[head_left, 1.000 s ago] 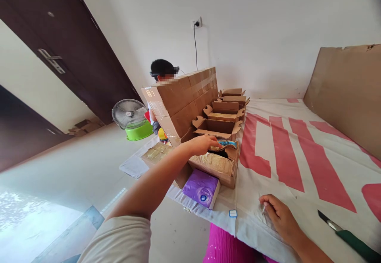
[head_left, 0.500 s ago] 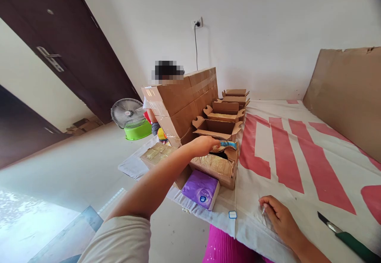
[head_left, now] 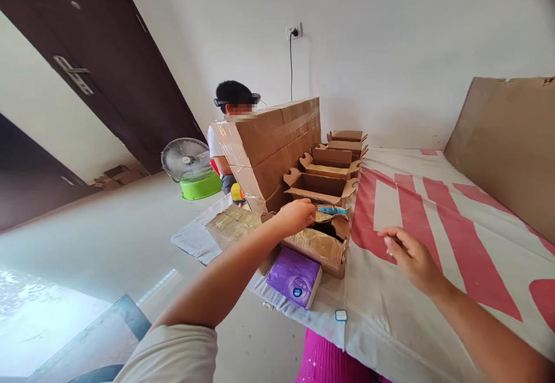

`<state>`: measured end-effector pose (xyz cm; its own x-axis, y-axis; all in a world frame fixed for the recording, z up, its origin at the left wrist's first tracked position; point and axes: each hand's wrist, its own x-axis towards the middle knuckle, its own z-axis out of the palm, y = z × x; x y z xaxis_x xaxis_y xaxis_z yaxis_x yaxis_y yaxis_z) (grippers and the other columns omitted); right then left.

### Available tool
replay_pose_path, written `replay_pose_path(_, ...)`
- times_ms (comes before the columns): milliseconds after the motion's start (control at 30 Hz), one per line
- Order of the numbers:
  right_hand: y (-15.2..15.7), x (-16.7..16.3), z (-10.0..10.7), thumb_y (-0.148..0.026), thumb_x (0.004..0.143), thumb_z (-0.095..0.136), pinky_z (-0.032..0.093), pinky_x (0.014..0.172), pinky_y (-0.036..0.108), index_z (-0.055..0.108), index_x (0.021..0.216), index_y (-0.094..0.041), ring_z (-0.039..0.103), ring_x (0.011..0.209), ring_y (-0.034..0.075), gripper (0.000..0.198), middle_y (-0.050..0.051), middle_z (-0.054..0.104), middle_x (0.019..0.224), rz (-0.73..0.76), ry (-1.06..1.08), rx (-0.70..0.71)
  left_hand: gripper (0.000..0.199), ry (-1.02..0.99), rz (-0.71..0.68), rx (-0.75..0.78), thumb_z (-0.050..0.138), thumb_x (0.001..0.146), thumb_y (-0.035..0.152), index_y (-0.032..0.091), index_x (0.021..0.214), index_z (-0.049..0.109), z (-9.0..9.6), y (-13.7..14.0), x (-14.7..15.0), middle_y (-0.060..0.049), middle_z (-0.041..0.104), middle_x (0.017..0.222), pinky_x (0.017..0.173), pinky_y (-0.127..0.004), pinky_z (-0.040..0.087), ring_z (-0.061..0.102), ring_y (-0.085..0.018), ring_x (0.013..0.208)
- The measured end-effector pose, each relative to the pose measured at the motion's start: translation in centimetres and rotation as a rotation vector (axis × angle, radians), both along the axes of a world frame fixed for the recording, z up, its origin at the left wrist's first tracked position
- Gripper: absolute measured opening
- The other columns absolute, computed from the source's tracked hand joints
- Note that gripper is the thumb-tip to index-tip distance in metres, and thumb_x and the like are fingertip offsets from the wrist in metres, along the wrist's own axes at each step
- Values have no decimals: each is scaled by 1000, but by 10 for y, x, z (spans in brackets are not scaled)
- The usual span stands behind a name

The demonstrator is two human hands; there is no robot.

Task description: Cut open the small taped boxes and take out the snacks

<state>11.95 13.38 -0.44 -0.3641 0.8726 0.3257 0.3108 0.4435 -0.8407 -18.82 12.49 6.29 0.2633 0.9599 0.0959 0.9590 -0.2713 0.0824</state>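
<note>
Two bare hands, one open carton between stack and cloth: so we enter it. Our left hand (head_left: 301, 215) reaches over the nearest carton (head_left: 321, 247), fingertips at its opening beside a blue packet (head_left: 333, 211); whether that grip is grasping anything, we cannot tell. Our right hand (head_left: 410, 256) hangs over the cloth-covered desk (head_left: 410, 334), its grip pinched, seemingly on a small shiny piece (head_left: 389, 252) (too small to identify).

Step in hand, we judge: sorting by touch among the carton's contents. Next move would call for a sure finger hold and a lift clear of the torn flaps.

Carton position: desk's near edge, beside the sealed stack (head_left: 269, 151), just behind a purple tissue pack (head_left: 295, 276). Orientation: mouth upward; long axis crosswise, from the stack toward our right, sloping slightly nearer us.
</note>
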Motion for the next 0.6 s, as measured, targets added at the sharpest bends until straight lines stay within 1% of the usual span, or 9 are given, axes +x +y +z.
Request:
replay_pose_path(100, 17, -35, 58, -50, 89, 50, 44, 62, 27, 63, 85, -21, 54, 65, 15, 32, 0, 60, 72, 83, -109, 86, 7, -16, 93, 64, 69, 77, 21, 20, 84, 70, -6, -12, 6, -6, 66, 89, 79, -30, 47, 60, -23, 95)
replay_pose_path(133, 22, -49, 71, -49, 88, 51, 43, 62, 27, 63, 82, -21, 54, 65, 15, 31, 0, 61, 72, 107, -161, 99, 6, -21, 111, 80, 69, 78, 23, 21, 83, 70, -7, -16, 7, -5, 66, 89, 79, -30, 46, 60, -23, 96)
replay_pose_path(200, 32, -79, 87, -49, 86, 55, 39, 57, 26, 64, 83, -21, 53, 62, 14, 29, -2, 60, 70, 175, -302, 115, 6, -52, 160, 109, 69, 79, 26, 22, 84, 69, -8, -24, 10, -4, 65, 90, 77, -29, 45, 60, -21, 92)
replay_pose_path(267, 39, -106, 88, -47, 76, 68, 37, 55, 25, 65, 89, -21, 54, 63, 14, 29, -2, 61, 72, 300, -525, 177, 13, -130, 246, 136, 70, 78, 27, 22, 89, 67, -10, -32, 12, -3, 65, 88, 71, -29, 44, 61, -20, 84)
replay_pose_path(333, 42, -125, 82, -37, 68, 78, 38, 58, 24, 65, 91, -21, 58, 71, 16, 31, 0, 64, 81, 378, -744, 309, 16, -238, 336, 156, 70, 78, 27, 22, 92, 64, -13, -40, 13, -2, 66, 82, 65, -28, 42, 61, -20, 76)
replay_pose_path(400, 41, -134, 74, -24, 71, 74, 39, 64, 25, 64, 91, -20, 60, 82, 19, 23, 3, 66, 91, 360, -856, 431, 8, -313, 367, 163, 66, 82, 28, 23, 87, 64, -16, -49, 10, -1, 66, 76, 62, -28, 40, 61, -19, 71)
replay_pose_path(500, 36, -134, 65, -13, 82, 57, 39, 70, 26, 61, 91, -19, 60, 87, 19, 12, 5, 64, 93, 248, -826, 512, 12, -350, 297, 91, 59, 86, 32, 23, 84, 68, -18, -66, 3, -3, 70, 75, 63, -28, 40, 63, -20, 71)
replay_pose_path(567, 30, -130, 60, -10, 84, 53, 39, 71, 26, 61, 90, -18, 58, 84, 17, 13, 4, 63, 90, 198, -763, 576, 19, -414, 169, -66, 69, 78, 39, 23, 89, 71, -17, -75, -2, -6, 72, 80, 64, -29, 42, 65, -23, 73)
replay_pose_path(600, 27, -128, 58, -9, 84, 51, 38, 72, 27, 60, 89, -18, 57, 83, 17, 14, 4, 62, 89, 188, -727, 621, 29, -493, 97, -171, 75, 71, 43, 23, 92, 71, -17, -77, -3, -7, 73, 83, 64, -29, 43, 65, -23, 74)
